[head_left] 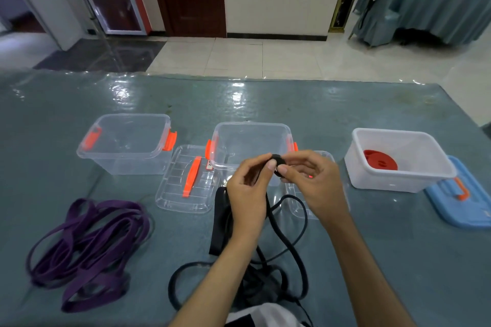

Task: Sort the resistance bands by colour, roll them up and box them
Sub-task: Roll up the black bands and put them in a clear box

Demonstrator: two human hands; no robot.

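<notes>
Black band [279, 223] loose on table, rolled end pinched btwn L hand [248, 188] & R hand [310, 180] grips, both closed on it

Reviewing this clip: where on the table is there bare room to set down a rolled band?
Bare cloth lies beyond the left clear plastic box, and in front of the white plastic box near the blue lid. It is crowded at the centre: both hands roll a black band, with loose purple bands left.

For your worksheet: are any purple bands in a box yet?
No: the purple bands lie loose on the table, left of the boxes.
</notes>
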